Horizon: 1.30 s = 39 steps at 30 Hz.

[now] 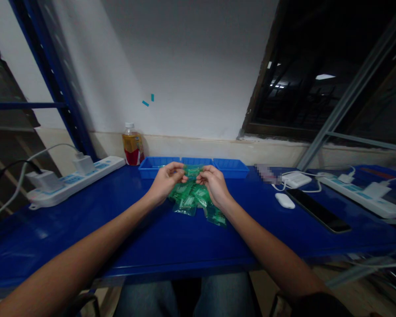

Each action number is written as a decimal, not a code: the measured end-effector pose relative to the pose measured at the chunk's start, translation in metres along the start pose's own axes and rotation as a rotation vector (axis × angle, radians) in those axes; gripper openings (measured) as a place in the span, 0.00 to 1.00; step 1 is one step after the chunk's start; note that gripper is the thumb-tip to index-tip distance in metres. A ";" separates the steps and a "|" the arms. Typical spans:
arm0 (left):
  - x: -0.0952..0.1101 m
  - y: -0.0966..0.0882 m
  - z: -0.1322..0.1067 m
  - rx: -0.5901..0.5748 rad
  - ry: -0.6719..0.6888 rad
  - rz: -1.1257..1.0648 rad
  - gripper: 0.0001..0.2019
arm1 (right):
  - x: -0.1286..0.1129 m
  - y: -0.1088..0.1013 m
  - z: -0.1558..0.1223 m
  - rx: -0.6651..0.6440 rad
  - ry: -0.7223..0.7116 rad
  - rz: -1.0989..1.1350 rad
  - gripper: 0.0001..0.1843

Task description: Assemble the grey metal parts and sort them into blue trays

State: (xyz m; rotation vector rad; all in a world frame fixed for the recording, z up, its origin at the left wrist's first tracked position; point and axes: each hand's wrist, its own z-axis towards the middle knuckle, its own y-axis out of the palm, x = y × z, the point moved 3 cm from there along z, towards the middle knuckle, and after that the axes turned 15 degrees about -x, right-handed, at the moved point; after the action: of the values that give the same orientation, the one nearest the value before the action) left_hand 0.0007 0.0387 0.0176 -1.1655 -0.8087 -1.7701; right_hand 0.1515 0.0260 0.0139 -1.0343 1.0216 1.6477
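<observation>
Both my hands meet over the middle of a blue table (158, 240). My left hand (166, 179) and my right hand (213, 182) each pinch one end of a small green plastic packet (193, 171), held just above the table. Below it lies a pile of several similar green packets (194, 200). Behind the hands stands a shallow blue tray (231, 167) with compartments; what it holds is hidden.
A drink bottle (132, 147) stands at the wall, left of the tray. A white power strip (74, 178) with plugs lies at the left. At the right lie a dark phone (320, 210), a small white case (284, 200), chargers and another power strip (359, 193).
</observation>
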 end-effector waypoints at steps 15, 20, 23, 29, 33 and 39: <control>-0.011 0.005 -0.001 0.056 -0.210 -0.411 0.13 | -0.010 -0.002 -0.006 0.005 -0.182 -0.296 0.15; -0.006 -0.001 -0.001 0.063 -0.095 -0.204 0.21 | -0.004 0.001 -0.004 -0.018 -0.180 -0.211 0.16; -0.004 -0.005 0.000 0.058 -0.025 -0.029 0.18 | 0.000 -0.003 0.000 0.000 -0.115 -0.226 0.21; -0.003 -0.011 0.002 -0.044 0.025 0.319 0.16 | 0.002 -0.009 0.006 -0.114 -0.094 -0.369 0.21; -0.005 -0.013 0.003 -0.091 0.082 0.469 0.17 | 0.002 -0.010 0.005 -0.126 -0.149 -0.488 0.20; -0.003 -0.011 0.002 -0.036 0.192 0.507 0.12 | -0.001 -0.020 0.007 0.046 -0.046 -0.546 0.06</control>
State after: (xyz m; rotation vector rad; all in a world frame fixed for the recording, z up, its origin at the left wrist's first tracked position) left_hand -0.0076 0.0463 0.0150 -1.0867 -0.3285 -1.4455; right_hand 0.1693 0.0369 0.0130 -1.1182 0.6636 1.1880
